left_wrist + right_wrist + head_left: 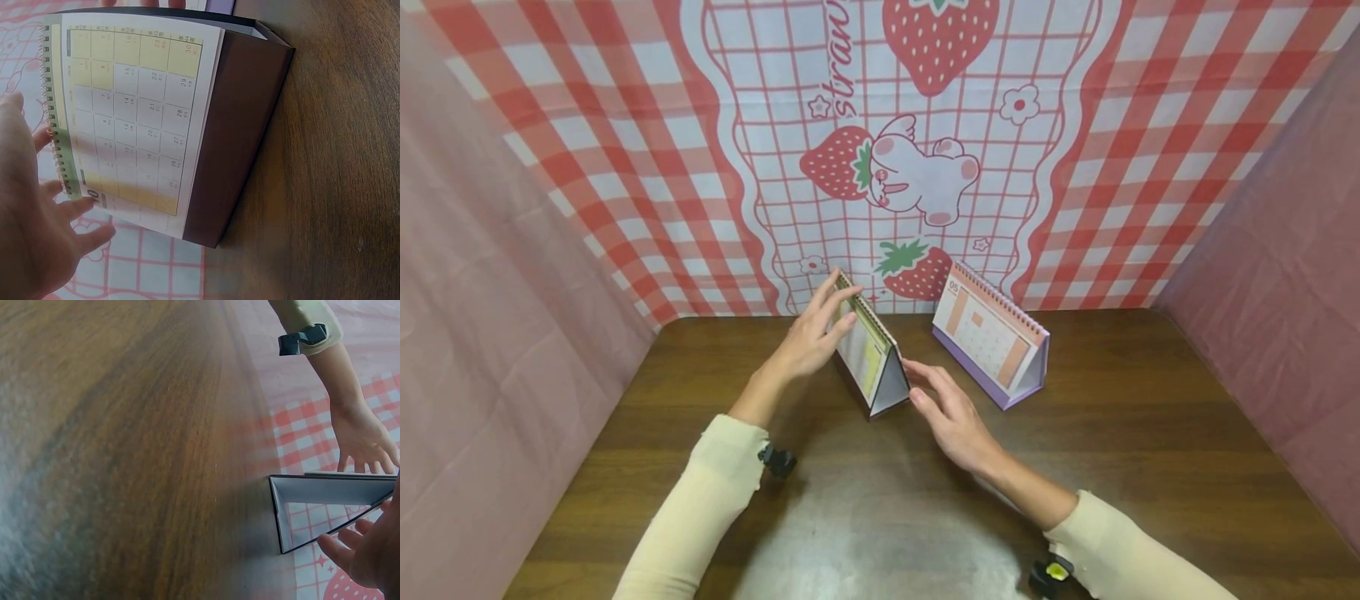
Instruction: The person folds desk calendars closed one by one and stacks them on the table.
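Item: a tent-shaped desk calendar with white and yellow-green spiral-bound pages on a dark brown board stand [865, 357]. It stands upright between the hands on a brown wood-grain table [850, 508].

Grip: the left hand [814, 337] has its fingers spread about the far end of the ring-bound top edge; no closed hold is seen, and firm contact cannot be confirmed. The right hand [951, 417], fingers loosely extended, lies at the back panel by the near end, touching or just beside it; the view does not settle which. Neither hand is curled round the board.

Handling, as judged: light and hollow, the stand's pale interior [350, 490] showing beside the right fingertips. The board should be stiff along its edges but could flex or fold if squeezed. The front page [134, 119], facing the left palm, is likely to slide or crease, and the metal coil [50, 106] under the left fingers could bend.

Recommended hold: the brown lower strip [225, 131], below the left fingers, together with the back panel at the right hand.

Adjacent: a pink-and-white spiral desk calendar with a lilac base [988, 333] stands beyond the right fingertips, clear of them.
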`<state>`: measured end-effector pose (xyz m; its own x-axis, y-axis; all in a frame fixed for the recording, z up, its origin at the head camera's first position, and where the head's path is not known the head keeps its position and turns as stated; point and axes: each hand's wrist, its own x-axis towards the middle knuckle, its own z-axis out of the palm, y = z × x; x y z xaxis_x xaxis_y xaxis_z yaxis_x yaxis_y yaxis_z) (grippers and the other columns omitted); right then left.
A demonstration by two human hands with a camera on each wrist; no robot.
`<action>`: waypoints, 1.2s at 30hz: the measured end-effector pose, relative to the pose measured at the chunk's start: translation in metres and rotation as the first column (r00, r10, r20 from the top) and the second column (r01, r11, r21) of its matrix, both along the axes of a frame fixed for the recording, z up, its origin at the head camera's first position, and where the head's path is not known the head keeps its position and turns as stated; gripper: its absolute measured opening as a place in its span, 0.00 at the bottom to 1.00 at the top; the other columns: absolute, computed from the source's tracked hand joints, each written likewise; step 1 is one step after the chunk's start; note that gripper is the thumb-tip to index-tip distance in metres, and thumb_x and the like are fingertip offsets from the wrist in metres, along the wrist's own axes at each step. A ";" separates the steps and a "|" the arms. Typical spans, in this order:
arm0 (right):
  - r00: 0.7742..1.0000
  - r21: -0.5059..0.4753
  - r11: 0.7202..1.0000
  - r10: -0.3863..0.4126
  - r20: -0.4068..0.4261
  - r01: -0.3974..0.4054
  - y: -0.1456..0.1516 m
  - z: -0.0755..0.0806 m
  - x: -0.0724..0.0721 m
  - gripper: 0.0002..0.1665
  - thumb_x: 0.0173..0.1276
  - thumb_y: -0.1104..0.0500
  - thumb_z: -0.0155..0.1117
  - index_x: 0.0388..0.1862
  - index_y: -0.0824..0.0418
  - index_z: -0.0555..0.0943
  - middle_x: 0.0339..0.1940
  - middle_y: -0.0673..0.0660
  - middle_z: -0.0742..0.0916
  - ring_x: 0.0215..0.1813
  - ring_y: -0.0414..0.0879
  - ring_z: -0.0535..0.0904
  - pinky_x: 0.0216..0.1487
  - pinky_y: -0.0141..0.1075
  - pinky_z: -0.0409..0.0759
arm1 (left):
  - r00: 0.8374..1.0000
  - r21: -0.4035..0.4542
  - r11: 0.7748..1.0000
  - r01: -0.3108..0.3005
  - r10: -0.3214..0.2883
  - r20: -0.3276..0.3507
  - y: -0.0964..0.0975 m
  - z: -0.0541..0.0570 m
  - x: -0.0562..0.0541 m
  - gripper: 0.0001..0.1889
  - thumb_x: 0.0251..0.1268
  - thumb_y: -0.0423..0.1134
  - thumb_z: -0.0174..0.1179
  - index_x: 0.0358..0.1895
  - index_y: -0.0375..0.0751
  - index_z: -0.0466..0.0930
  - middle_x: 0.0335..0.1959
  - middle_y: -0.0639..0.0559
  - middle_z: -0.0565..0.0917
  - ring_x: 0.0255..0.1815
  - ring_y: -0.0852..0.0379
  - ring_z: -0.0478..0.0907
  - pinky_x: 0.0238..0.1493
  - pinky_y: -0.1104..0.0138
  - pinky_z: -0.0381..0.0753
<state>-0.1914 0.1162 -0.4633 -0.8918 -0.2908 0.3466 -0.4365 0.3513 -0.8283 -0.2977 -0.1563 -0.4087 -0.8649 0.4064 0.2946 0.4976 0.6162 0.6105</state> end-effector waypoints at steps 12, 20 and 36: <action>1.000 -0.002 1.000 -0.008 -0.028 0.008 0.000 -0.001 0.001 0.30 0.88 0.59 0.58 0.85 0.60 0.75 0.78 0.64 0.84 0.78 0.67 0.82 0.79 0.65 0.81 | 1.000 0.010 1.000 0.008 -0.008 0.007 0.000 0.000 -0.001 0.37 0.90 0.69 0.42 0.88 0.54 0.66 0.98 0.41 0.43 0.91 0.20 0.57 0.80 0.16 0.64; 0.999 0.003 1.000 -0.005 -0.036 0.005 0.000 -0.002 0.000 0.30 0.88 0.59 0.58 0.85 0.60 0.75 0.77 0.66 0.84 0.77 0.68 0.82 0.78 0.64 0.82 | 1.000 0.015 1.000 0.010 -0.010 -0.001 0.000 -0.001 -0.001 0.42 0.87 0.75 0.38 0.88 0.53 0.66 0.98 0.41 0.43 0.91 0.20 0.58 0.79 0.16 0.64; 0.996 0.039 0.998 -0.038 -0.082 0.042 0.003 -0.003 0.002 0.34 0.85 0.60 0.63 0.87 0.60 0.73 0.74 0.65 0.83 0.74 0.63 0.83 0.70 0.48 0.87 | 1.000 0.016 1.000 0.017 -0.017 0.006 0.000 0.000 -0.001 0.49 0.82 0.83 0.33 0.88 0.53 0.65 0.98 0.40 0.42 0.91 0.19 0.58 0.78 0.15 0.64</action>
<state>-0.1895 0.1187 -0.4660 -0.8722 -0.2706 0.4075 -0.4870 0.4021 -0.7753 -0.2989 -0.1560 -0.4089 -0.8595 0.4165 0.2964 0.5045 0.5974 0.6234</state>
